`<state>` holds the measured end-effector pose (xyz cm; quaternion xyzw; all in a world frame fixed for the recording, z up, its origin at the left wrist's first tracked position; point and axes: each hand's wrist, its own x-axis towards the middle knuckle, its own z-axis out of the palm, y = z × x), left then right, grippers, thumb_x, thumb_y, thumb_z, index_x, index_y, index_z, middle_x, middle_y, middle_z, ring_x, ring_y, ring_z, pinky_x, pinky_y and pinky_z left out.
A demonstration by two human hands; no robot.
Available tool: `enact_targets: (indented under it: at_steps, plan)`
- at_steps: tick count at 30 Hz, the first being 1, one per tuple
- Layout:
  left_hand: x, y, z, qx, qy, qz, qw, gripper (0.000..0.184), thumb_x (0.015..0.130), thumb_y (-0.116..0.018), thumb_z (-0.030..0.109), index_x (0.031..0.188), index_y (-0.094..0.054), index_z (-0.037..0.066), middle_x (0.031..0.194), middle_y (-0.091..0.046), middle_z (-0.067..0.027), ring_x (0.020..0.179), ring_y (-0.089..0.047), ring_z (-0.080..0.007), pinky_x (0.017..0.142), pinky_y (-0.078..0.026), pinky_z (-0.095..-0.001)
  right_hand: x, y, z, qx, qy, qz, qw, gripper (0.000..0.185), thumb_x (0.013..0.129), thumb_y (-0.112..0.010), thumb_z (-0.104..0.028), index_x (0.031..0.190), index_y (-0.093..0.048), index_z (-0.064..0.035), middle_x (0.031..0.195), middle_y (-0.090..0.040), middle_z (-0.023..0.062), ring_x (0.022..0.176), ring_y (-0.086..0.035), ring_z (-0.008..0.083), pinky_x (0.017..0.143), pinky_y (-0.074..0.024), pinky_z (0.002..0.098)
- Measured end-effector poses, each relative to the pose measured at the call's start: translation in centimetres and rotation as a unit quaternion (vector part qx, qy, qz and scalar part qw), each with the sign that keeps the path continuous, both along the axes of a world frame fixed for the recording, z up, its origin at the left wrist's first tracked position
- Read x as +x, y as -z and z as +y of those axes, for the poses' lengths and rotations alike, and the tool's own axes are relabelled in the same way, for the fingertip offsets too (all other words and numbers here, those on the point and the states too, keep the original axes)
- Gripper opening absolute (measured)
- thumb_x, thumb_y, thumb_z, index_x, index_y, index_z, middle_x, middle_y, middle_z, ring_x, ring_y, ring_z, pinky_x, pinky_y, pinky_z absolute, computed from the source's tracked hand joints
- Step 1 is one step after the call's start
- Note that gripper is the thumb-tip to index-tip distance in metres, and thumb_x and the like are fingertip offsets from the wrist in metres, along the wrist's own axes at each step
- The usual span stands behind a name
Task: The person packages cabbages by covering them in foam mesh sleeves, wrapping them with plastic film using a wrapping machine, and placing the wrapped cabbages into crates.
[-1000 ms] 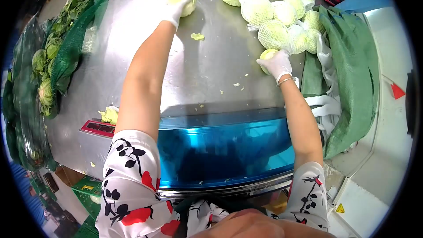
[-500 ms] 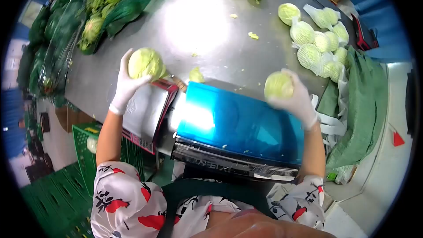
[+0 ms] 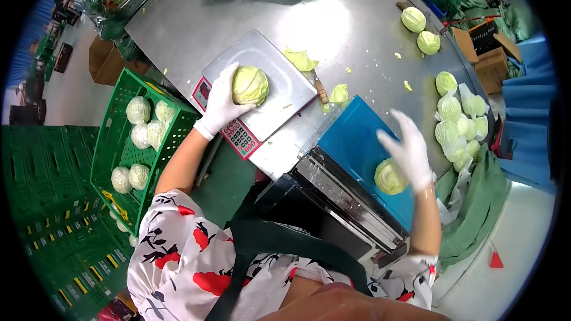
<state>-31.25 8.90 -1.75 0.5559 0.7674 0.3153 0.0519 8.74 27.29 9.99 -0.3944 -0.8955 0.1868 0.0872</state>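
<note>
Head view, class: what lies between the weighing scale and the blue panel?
A wooden handle and a torn cabbage leaf lie between the weighing scale and the blue panel, as the head view shows.

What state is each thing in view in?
White-gloved left hand, curled around round pale-green cabbage.
White-gloved right hand, open, outspread.
Second round pale-green cabbage, ungripped, on the flat blue panel.
Red-framed silver metal weighing scale, display unreadable.
Green plastic crate, partly filled with white-wrapped cabbages.
Brown cardboard box at right, flaps open.
</note>
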Motion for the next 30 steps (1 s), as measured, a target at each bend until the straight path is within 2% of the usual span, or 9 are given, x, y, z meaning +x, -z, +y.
enact_targets:
  at_steps: [4,7,11,17,20,23,26,29,30]
  plan:
    - [0.0,1.5,-0.4,0.043,-0.008,-0.007,0.999,0.1,0.061,-0.089,0.025,0.146,-0.039,0.009,0.148,-0.039,-0.0199,0.136,-0.042,-0.0375,0.11,-0.04,-0.0439,-11.6,5.6,8.0,-0.066,-0.015,-0.085,0.994,0.045,0.09,-0.063,-0.029,0.126,-0.062,-0.0017,0.125,-0.064,0.0214,0.115,-0.061,0.0367,0.099,-0.0476,0.043]
    - [0.2,2.2,-0.5,0.055,-0.017,-0.156,0.986,0.102,0.063,-0.089,0.026,0.15,-0.037,0.017,0.152,-0.031,-0.0213,0.139,-0.039,-0.0387,0.114,-0.037,-0.0441,-18.8,14.5,13.2,-0.065,-0.034,-0.238,0.968,0.039,0.085,-0.067,-0.025,0.115,-0.068,0.0006,0.108,-0.07,0.023,0.104,-0.067,0.0361,0.089,-0.0533,0.0411]
    - [0.4,1.7,-0.2,0.051,-0.023,-0.158,0.986,0.104,0.063,-0.09,0.028,0.151,-0.035,0.015,0.151,-0.032,-0.0221,0.141,-0.036,-0.0393,0.115,-0.036,-0.0446,-23.0,20.3,13.7,-0.115,-0.086,-0.362,0.921,0.031,0.084,-0.073,-0.023,0.101,-0.071,0.0037,0.089,-0.073,0.0186,0.08,-0.072,0.0335,0.07,-0.0576,0.0415]
    - [0.8,2.1,1.3,0.057,-0.081,-0.22,0.971,0.11,0.061,-0.091,0.034,0.149,-0.032,0.004,0.145,-0.038,-0.0256,0.135,-0.043,-0.0391,0.112,-0.039,-0.0435,-23.0,20.9,12.6,-0.316,0.002,-0.246,0.916,0.033,0.079,-0.083,-0.029,0.086,-0.072,0.0012,0.071,-0.068,0.0111,0.059,-0.065,0.0222,0.053,-0.052,0.0395]
    - [0.6,2.2,2.3,0.059,-0.108,-0.265,0.956,0.111,0.061,-0.091,0.036,0.147,-0.031,-0.001,0.141,-0.043,-0.0259,0.132,-0.047,-0.0378,0.111,-0.04,-0.0423,-22.7,24.8,13.7,-0.276,0.026,-0.246,0.929,0.062,0.078,-0.082,-0.025,0.126,-0.056,0.0033,0.097,-0.072,0.0188,0.08,-0.071,0.0309,0.074,-0.0571,0.0416]
    - [0.0,2.5,3.2,0.053,-0.117,-0.288,0.949,0.11,0.062,-0.09,0.038,0.146,-0.032,-0.002,0.138,-0.047,-0.0254,0.131,-0.048,-0.037,0.111,-0.04,-0.0416,-23.9,24.0,13.6,-0.17,0.021,-0.274,0.946,0.052,0.082,-0.069,-0.024,0.125,-0.059,0.0035,0.11,-0.07,0.0225,0.102,-0.068,0.0399,0.088,-0.0533,0.0429]
    - [-0.2,2.2,3.7,0.04,-0.105,-0.261,0.959,0.109,0.062,-0.089,0.042,0.145,-0.034,-0.002,0.137,-0.048,-0.0252,0.13,-0.048,-0.0378,0.111,-0.038,-0.0421,-24.4,19.7,15.1,-0.142,0.134,-0.164,0.967,0.048,0.087,-0.061,-0.033,0.121,-0.062,0.0011,0.103,-0.071,0.0222,0.097,-0.069,0.0394,0.087,-0.0536,0.0438]
    - [-0.4,1.4,4.4,-0.004,-0.1,-0.181,0.978,0.105,0.061,-0.088,0.046,0.141,-0.039,-0.001,0.135,-0.05,-0.0252,0.127,-0.05,-0.0393,0.11,-0.039,-0.0432,-25.1,12.1,11.4,-0.311,0.248,0.129,0.908,0.045,0.089,-0.06,-0.039,0.112,-0.065,-0.0005,0.091,-0.071,0.0222,0.088,-0.069,0.0382,0.084,-0.053,0.0445]
    - [-0.6,1.2,4.7,-0.014,-0.097,-0.165,0.981,0.104,0.06,-0.088,0.047,0.139,-0.04,-0.001,0.133,-0.051,-0.0253,0.126,-0.05,-0.0396,0.109,-0.039,-0.0437,-25.2,12.0,10.3,-0.27,0.192,0.157,0.931,0.043,0.089,-0.06,-0.039,0.11,-0.065,-0.0008,0.087,-0.07,0.0225,0.083,-0.068,0.0375,0.08,-0.0531,0.0441]
